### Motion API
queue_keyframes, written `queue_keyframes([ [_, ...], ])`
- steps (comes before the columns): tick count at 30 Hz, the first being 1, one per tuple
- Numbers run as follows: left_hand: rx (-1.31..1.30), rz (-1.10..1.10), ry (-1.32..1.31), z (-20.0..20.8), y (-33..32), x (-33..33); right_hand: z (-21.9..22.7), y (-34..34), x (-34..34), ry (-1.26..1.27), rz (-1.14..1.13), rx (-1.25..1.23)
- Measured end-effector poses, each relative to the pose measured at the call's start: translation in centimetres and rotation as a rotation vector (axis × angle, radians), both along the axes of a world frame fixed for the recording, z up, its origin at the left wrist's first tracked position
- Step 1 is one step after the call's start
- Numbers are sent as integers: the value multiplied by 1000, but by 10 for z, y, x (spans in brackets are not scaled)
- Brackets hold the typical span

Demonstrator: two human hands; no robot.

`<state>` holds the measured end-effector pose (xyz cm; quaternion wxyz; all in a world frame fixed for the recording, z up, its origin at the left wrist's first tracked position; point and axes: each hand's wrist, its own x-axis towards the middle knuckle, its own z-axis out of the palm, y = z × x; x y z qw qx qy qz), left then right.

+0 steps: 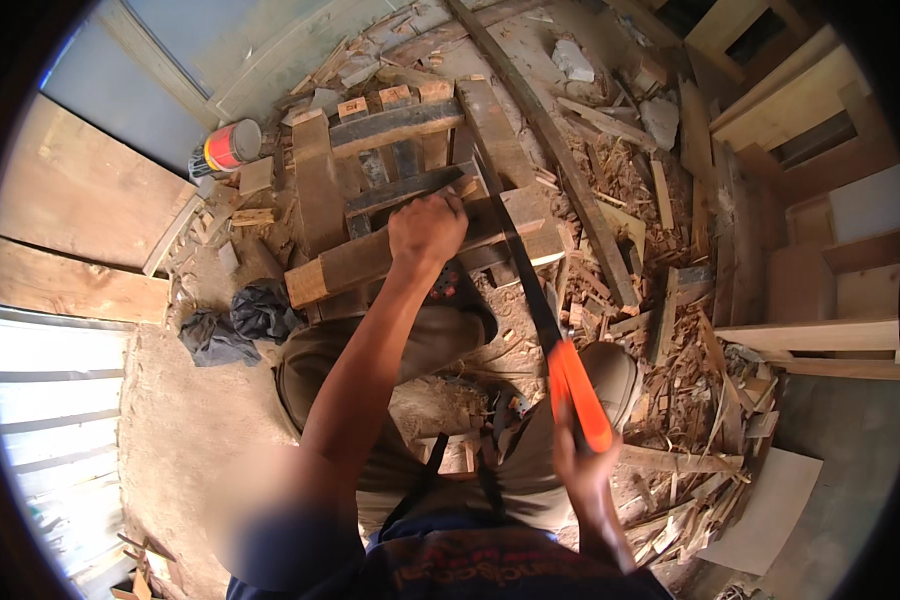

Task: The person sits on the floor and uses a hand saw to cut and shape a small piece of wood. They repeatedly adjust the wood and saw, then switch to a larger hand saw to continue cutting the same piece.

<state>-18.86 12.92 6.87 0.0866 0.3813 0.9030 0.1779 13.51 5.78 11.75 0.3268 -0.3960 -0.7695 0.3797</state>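
Note:
My right hand (582, 458) is wrapped round the orange handle of a handsaw (532, 285). The saw's dark blade runs up and away from me, along the right ends of a stack of timber pieces. My left hand (428, 230) is closed on a short wooden piece (462, 188) on top of the stack, left of the blade. Its fingertips are partly hidden. Beneath it lies a thick wooden beam (360, 268), crossing the stack nearest my legs. Whether the saw teeth touch wood cannot be made out.
A long timber (560, 160) slants across the floor right of the saw. Wood scraps and shavings (600, 290) cover the ground around it. A red and yellow can (232, 146) and a crumpled dark cloth or bag (255, 312) lie left. Wooden frames (810, 335) stand at right.

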Motion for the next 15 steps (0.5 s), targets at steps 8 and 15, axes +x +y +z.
queue_keyframes([
  [8,28,-22,-41,5,3,0,-20,103,-141,-16,-60,-119],
  [15,4,-22,-30,2,1,-1,11,-26,33,-15,-55,-103],
])
